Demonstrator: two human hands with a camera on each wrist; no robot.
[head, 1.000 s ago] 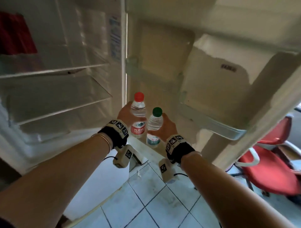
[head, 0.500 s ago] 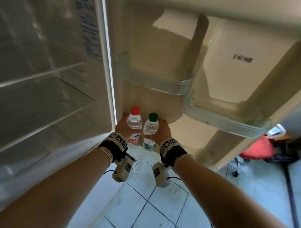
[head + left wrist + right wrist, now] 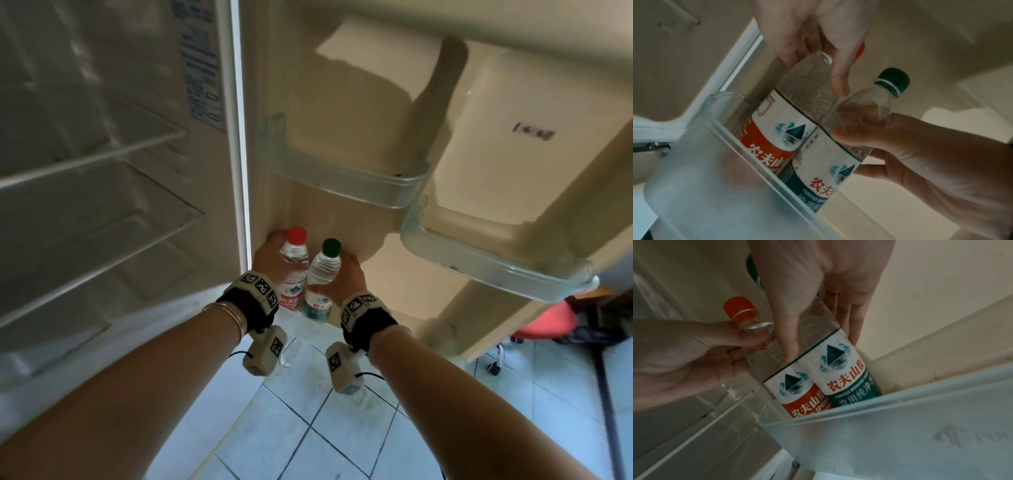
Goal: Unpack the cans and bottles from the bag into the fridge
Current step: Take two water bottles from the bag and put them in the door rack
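A: Where are the two bottles, reckoned from the lowest door bin [image 3: 701, 186]?

B: Both have their bases down inside it, at the end nearest the hinge. The red-capped bottle [image 3: 291, 270] sits on the hinge side; the green-capped bottle [image 3: 322, 277] is just beside it, their labels touching.

A: And the hands?

B: The left hand [image 3: 270, 257] has its fingers curled round the shoulder of the red-capped one. The right hand [image 3: 346, 281] is wrapped round the upper body of the green-capped one. Neither has let go.

A: Are the bottles seated?

B: I can't tell; the frosted front wall of the bin hides their bottoms. They look tilted in the wrist views, though those lenses distort.

A: What could go wrong?

B: If the fingers release before the bases rest flat, a bottle may lean against the bin's wall or knock its neighbour over. Drawing the hands out together in that narrow corner could also drag a bottle up with them.
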